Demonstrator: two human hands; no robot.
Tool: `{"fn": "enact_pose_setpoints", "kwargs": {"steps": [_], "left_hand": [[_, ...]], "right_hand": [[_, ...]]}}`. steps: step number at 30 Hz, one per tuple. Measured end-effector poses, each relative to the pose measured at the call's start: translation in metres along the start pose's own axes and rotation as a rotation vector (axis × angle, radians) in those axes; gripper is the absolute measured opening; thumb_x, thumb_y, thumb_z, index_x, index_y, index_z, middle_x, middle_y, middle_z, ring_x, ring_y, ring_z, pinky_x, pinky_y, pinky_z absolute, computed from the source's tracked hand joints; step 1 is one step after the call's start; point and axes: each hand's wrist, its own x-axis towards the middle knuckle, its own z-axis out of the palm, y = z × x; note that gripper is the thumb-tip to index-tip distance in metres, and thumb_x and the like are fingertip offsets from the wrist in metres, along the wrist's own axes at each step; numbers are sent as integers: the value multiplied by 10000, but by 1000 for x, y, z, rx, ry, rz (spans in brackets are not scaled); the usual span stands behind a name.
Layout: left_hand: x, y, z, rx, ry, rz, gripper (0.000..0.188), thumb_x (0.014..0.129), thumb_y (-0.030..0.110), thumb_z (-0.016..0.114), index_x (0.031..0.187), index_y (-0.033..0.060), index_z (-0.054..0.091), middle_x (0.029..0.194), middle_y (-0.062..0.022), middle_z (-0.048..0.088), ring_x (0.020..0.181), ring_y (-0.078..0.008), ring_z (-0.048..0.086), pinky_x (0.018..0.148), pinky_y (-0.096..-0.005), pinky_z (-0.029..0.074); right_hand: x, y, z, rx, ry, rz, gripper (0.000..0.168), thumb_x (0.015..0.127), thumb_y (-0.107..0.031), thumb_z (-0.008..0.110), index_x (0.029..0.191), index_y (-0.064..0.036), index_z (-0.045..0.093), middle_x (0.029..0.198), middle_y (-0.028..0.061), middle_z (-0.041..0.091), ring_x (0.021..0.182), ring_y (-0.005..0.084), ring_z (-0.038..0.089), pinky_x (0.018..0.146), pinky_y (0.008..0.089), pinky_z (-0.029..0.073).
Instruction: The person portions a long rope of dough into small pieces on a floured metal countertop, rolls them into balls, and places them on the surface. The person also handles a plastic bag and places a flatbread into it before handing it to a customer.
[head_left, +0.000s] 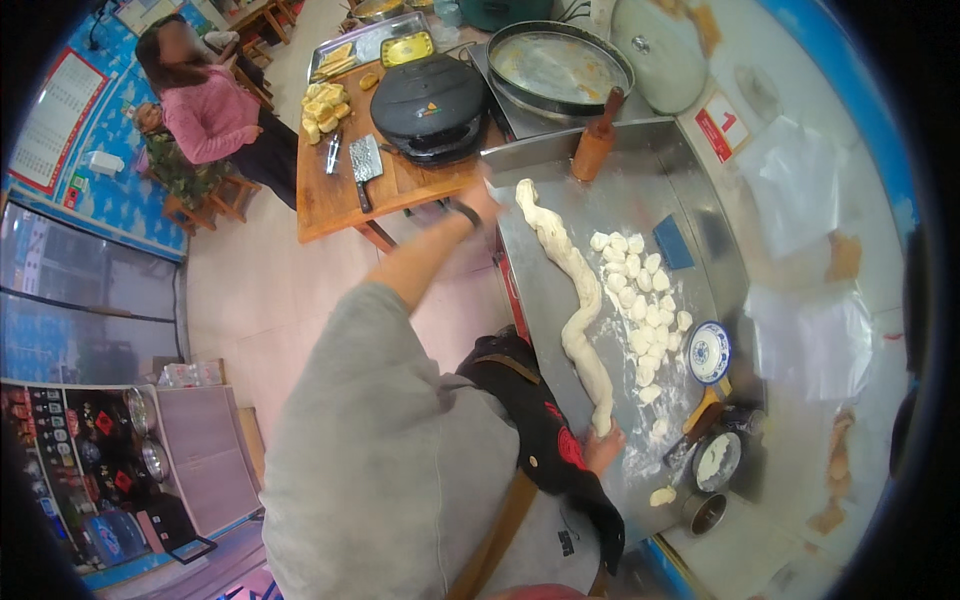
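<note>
A long, wavy rope of dough (581, 300) lies along the near side of a steel worktop (536, 292). Its lower end is in the grip of my right hand (604, 448). My left hand (482, 201), blurred and with a dark band at the wrist, is by the tray's left rim, a little apart from the rope's other end; its fingers are not clear. Beyond the rope lie several small floured dough pieces (641, 322), with loose flour around them. A blue scraper (673, 242) rests behind these pieces.
A wooden rolling pin (596, 142) stands at the tray's left end. To the right are a patterned bowl (709, 352), a flour bowl (716, 463) and a metal cup (703, 513). On the wooden table are a cleaver (366, 161) and black electric griddle (429, 105). A person (214, 112) stands beyond.
</note>
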Motion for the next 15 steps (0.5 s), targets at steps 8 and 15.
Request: {"fn": "enact_pose_setpoints", "kwargs": {"steps": [8,15], "left_hand": [[148,-103,-217,193,-10,-684,965,858,147,683,1569,73,34,1124,-232,642,931,-285,666,730,-425,547],[112,-76,-233,-387,196,-839,793,932,138,574,1553,185,83,918,-207,681,611,-298,693,442,-423,546]], "right_hand": [[-8,10,-11,24,-3,44,705,723,-165,805,1354,-29,523,1163,253,554,1118,441,504,986,522,400],[2,2,-13,44,0,-1,689,749,-202,814,1345,-23,520,1163,258,556,1094,447,520,959,520,416]]}}
